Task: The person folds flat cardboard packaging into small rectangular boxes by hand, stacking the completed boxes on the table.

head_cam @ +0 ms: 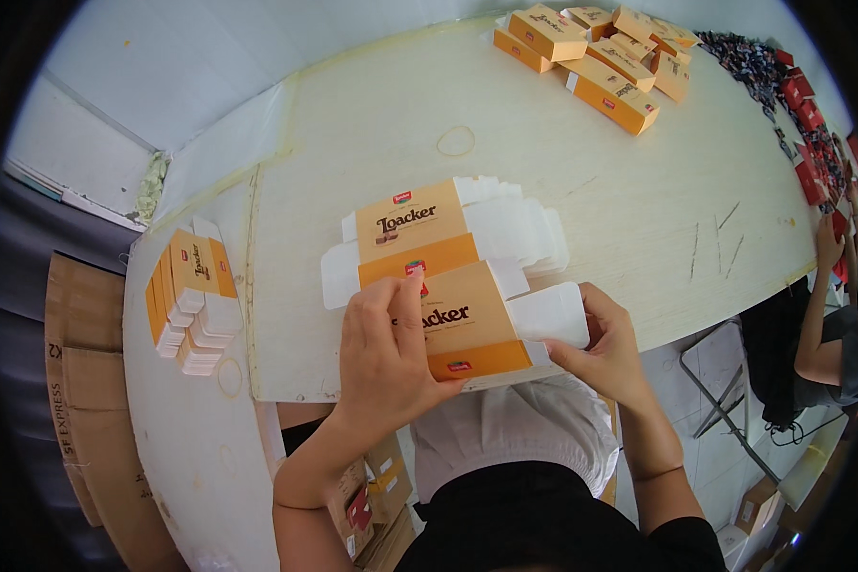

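A tan and orange Loacker carton [472, 322] lies at the table's front edge between my two hands. My left hand [386, 336] grips its left part, with fingers on the top panel and the thumb along the front face. At the carton's right end, my right hand [600, 343] holds the white end flap [549, 314] between thumb and fingers. That end stands open, its flaps spread outward. Just behind lies a fanned stack of flat Loacker cartons [411, 222], their white flaps [504, 222] reaching to the right.
Formed Loacker cartons [608, 71] are heaped at the far right. Flat cartons [196, 286] are stacked on the left table. Small dark wrapped pieces [747, 64] and red boxes [808, 175] line the right side, near another person's arm [819, 307]. A rubber band [456, 141] lies on the table.
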The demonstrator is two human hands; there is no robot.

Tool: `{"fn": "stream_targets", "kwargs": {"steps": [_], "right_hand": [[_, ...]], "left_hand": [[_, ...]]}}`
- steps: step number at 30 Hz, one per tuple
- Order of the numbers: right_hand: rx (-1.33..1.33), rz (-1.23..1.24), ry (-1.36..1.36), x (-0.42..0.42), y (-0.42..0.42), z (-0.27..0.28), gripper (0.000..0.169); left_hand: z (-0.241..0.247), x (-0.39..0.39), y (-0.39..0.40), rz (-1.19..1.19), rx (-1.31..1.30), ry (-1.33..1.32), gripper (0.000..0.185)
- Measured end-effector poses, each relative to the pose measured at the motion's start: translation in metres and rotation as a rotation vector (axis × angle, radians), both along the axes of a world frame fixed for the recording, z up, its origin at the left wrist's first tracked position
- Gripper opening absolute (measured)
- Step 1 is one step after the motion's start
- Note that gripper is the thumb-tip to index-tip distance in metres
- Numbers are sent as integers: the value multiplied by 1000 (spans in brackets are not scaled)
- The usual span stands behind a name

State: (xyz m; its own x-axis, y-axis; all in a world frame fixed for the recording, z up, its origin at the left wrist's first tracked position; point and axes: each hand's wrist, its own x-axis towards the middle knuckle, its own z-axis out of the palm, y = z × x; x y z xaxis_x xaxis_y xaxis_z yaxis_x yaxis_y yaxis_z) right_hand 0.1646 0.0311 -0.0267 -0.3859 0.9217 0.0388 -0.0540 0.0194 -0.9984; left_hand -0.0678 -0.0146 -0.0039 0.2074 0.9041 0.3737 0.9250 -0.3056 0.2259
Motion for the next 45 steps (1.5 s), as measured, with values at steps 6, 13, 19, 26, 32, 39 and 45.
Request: {"fn": "stream_targets", "kwargs": {"steps": [6,13,19,26,32,39,45], "right_hand": [[-23,163,-184,9,0,16,54],[13,-44,356,-16,-27,-29,64],[-39,133,211,-35,-41,-25,56],[-40,123,273,-32,-33,-26,50],[18,16,198,-32,-39,-29,53],[1,-2,317,-36,-36,-32,59],[130,273,-117,-16,-25,-3,69]], "left_hand": [[-17,1,-4,-51,66,-16,93],[-21,26,-10,-20,170,-169,66],[-14,44,-19,-80,89,-81,51],[-18,53,-12,-128,180,-215,46],[-15,57,-16,-97,76,-288,47],[-24,55,-13,-168,104,-342,52],[-25,58,-15,-150,82,-360,70]]}}
